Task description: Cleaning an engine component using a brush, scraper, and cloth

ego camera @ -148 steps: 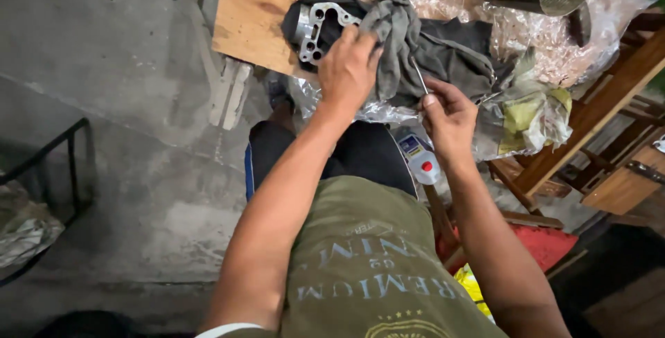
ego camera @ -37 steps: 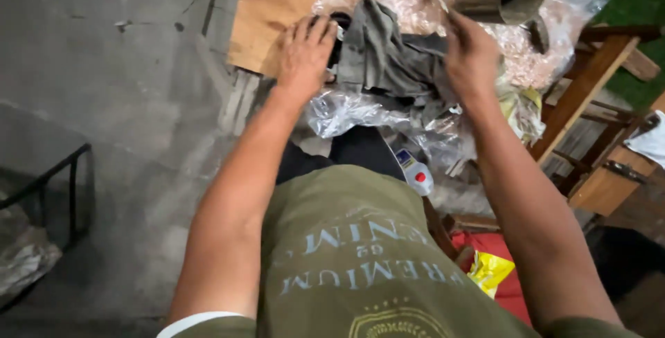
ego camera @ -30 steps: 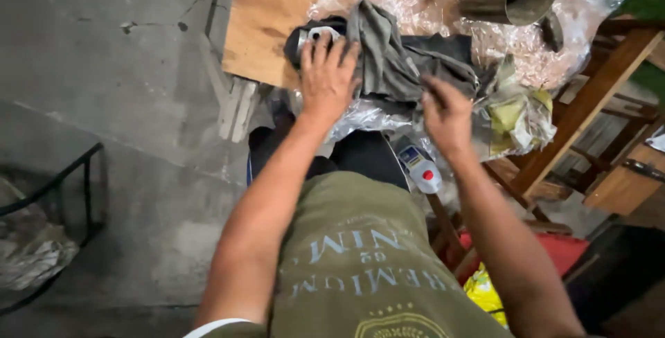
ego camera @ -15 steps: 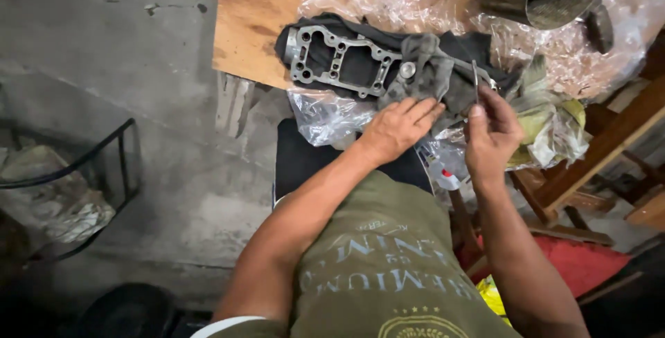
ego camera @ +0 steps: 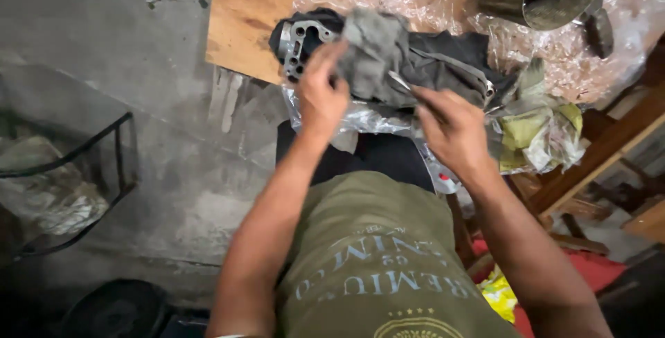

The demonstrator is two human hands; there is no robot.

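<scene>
The left hand [ego camera: 320, 95] had its fingers clamped on the crumpled grey cloth [ego camera: 374, 50], directly over the grey cast-metal plate [ego camera: 299, 46]; the right hand [ego camera: 449, 129] pinched a thin metal tool [ego camera: 400, 82], tip pointing toward that cloth.

The left hand [ego camera: 320, 95], which half a second ago is resting low on the clear plastic sheet [ego camera: 367, 118], is now up on the grey rag [ego camera: 374, 50] and presses it over the metal casting [ego camera: 299, 47]. The casting was almost fully uncovered then; now only its left end shows. The right hand [ego camera: 454, 130] has also come up and left, and its thin metal tool [ego camera: 402, 83] now points into the rag.
</scene>
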